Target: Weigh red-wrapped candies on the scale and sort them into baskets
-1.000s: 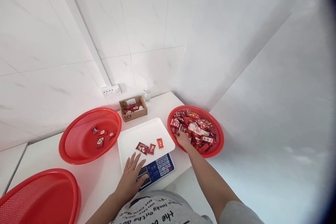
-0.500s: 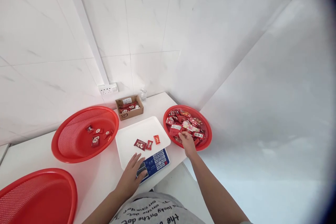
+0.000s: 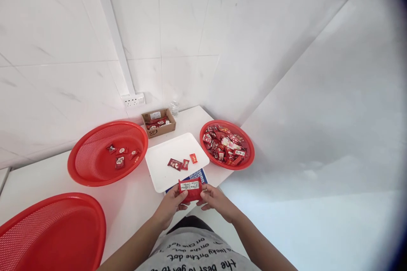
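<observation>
A red snack packet [image 3: 190, 190] with a white printed label is held up before my body, over the front of the scale. My left hand [image 3: 171, 205] grips its left end, and my right hand [image 3: 213, 200] pinches its right end. Behind it, the scale's white pan [image 3: 160, 171] carries a dark red packet [image 3: 174, 164], a small red packet [image 3: 185, 164] and an orange-red packet [image 3: 193, 158]. The packet and my hands partly cover the scale's blue keypad [image 3: 199, 174].
To the right a red basket [image 3: 251, 159] holds many red packets. A red basket [image 3: 74, 165] with several packets stands left, another red basket [image 3: 98, 224] nearer. Behind the pan are a cardboard box [image 3: 162, 129] of packets and a clear glass [image 3: 174, 108] by the wall.
My right hand has left the right basket with the red packet and come back to the front of the scale. My left hand has moved off the keypad and taken the packet's other end.
</observation>
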The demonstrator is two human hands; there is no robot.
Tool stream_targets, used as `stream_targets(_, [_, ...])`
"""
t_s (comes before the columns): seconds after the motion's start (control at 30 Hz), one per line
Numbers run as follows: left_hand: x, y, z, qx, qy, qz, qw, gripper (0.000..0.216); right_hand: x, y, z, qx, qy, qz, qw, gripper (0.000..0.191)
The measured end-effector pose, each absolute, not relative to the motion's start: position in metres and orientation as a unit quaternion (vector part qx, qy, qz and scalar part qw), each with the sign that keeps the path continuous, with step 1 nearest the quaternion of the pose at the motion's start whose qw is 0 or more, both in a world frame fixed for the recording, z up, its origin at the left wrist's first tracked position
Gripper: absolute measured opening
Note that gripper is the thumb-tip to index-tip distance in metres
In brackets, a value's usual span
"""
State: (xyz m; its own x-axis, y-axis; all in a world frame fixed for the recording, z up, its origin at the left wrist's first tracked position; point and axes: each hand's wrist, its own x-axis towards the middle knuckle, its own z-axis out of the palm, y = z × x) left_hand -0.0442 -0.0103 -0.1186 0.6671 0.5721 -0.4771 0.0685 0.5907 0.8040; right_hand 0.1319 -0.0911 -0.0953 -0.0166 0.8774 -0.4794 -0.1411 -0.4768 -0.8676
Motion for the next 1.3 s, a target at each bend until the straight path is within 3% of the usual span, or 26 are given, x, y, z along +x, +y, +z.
stream_targets(0.23, [-0.063,-0.025,-0.130,0.456,0.379,0.120,0.796,0.055,0.112,-0.092,-0.106,-0.602,-0.343,0.607,0.390,0.044])
stream_targets(0.57, [-0.079,-0.024,-0.131,0.435,0.414,0.241,0.763,0.041,0.097,-0.084,-0.107,-0.629,-0.346,0.591,0.367,0.041])
stream_targets(0.87, [-0.082,-0.022,-0.131,0.452,0.458,0.263,0.719,0.036,0.098,-0.076,-0.104,-0.643,-0.378,0.592,0.306,0.038])
stream_targets(1.3, [-0.028,0.010,-0.126,0.425,0.502,0.313,0.685,0.039,0.153,-0.049,-0.111,-0.599,-0.381,0.626,0.321,0.043])
